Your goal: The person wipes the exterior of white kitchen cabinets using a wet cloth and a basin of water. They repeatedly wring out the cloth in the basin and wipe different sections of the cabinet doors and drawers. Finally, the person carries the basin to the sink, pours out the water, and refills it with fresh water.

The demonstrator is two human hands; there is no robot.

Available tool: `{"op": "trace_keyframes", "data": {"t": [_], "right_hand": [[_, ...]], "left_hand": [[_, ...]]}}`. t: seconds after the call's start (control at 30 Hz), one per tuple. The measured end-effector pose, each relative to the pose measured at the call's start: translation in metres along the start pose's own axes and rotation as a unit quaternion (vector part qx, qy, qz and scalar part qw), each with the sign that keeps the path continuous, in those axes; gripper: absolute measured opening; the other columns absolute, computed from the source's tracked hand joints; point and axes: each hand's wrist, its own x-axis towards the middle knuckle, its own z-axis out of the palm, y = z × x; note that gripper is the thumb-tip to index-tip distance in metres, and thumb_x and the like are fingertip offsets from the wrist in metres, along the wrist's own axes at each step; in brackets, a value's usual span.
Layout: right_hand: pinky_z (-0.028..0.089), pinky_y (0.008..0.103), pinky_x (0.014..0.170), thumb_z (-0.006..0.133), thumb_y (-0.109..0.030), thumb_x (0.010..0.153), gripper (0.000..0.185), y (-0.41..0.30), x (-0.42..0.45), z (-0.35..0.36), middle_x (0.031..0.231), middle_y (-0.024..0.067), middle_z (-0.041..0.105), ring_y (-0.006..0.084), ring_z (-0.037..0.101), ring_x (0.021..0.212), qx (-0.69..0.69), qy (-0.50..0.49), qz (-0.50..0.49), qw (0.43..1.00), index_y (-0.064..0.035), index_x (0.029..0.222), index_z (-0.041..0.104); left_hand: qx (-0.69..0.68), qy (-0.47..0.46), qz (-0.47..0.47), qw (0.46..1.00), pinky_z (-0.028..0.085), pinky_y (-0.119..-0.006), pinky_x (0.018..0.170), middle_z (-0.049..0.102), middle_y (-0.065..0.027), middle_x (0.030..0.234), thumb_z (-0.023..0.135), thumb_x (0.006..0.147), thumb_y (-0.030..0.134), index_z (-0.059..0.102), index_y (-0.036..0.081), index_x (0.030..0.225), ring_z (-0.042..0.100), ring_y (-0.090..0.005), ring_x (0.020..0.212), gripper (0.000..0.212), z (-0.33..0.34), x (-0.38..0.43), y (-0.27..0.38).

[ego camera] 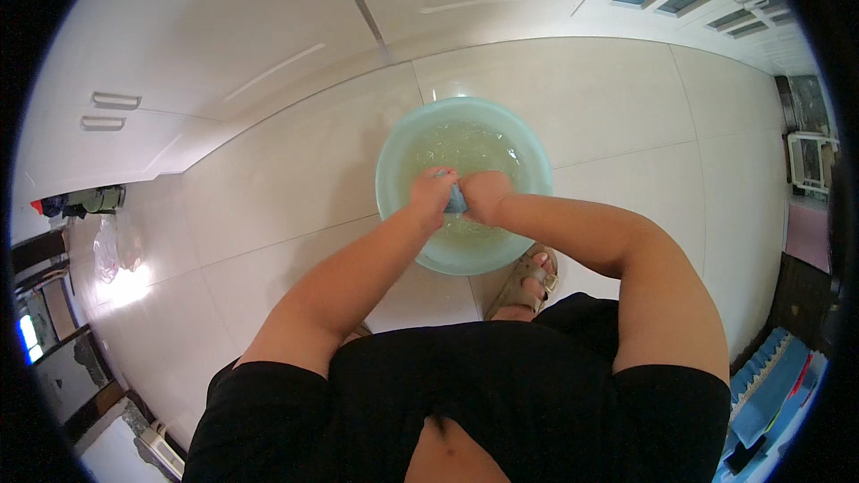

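My left hand (433,196) and my right hand (484,196) are both closed around a grey-blue cloth (456,200). A short bunched stretch of it shows between my fists; the rest is hidden inside my fingers. Both fists are over a round pale-green plastic basin (403,147) on the floor. Cloudy yellowish water (463,147) in the basin has ripples and glints on its surface. Whether the cloth's lower part touches the water, I cannot tell.
Light floor tiles (288,181) surround the basin. White cabinet doors (255,27) run along the far side. My sandalled foot (530,282) is close to the basin's near right edge. Clear plastic bags (115,248) lie at the left, and blue fabric (768,389) is at the lower right.
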Motion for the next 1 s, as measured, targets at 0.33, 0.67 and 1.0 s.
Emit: {"op": "trace_keyframes", "data": {"t": [0.33, 0.67, 1.0], "right_hand": [[0.031, 0.0223, 0.039, 0.067, -0.016, 0.063, 0.024, 0.012, -0.027, -0.042, 0.067, 0.0028, 0.055, 0.0118, 0.050, 0.050, 0.553, -0.297, 0.109, 0.771, -0.0084, 0.083, 0.058], [0.042, 0.0326, 0.047, 0.072, -0.034, 0.061, 0.032, -0.022, -0.024, -0.076, 0.064, 0.0080, 0.057, 0.0198, 0.054, 0.054, 0.236, -0.221, 0.074, 0.943, -0.0067, 0.074, 0.061], [0.048, 0.0411, 0.063, 0.057, -0.021, 0.068, 0.015, -0.028, -0.037, -0.091, 0.077, 0.0131, 0.064, 0.0295, 0.062, 0.074, -0.192, 0.035, -0.084, 0.977, -0.0114, 0.076, 0.065]], "left_hand": [[0.554, -0.223, 0.599, 0.533, 0.041, -0.039, 0.089, 0.037, -0.0185, 0.127, 0.073, 0.060, 0.017, 0.049, 0.011, 0.118, 0.044, -0.0343, 0.111, 0.063, -0.035, -0.067, 0.101], [0.616, -0.177, 0.353, 0.682, 0.047, -0.040, 0.068, 0.061, -0.0128, 0.086, 0.062, 0.069, 0.025, 0.056, 0.013, 0.101, 0.059, -0.0310, 0.081, 0.035, -0.027, -0.048, 0.059], [0.419, -0.197, 0.160, 0.872, 0.043, -0.036, 0.057, 0.058, -0.0120, 0.065, 0.069, 0.056, 0.015, 0.059, 0.001, 0.068, 0.055, -0.0227, 0.060, 0.021, -0.005, -0.063, 0.068]]}}
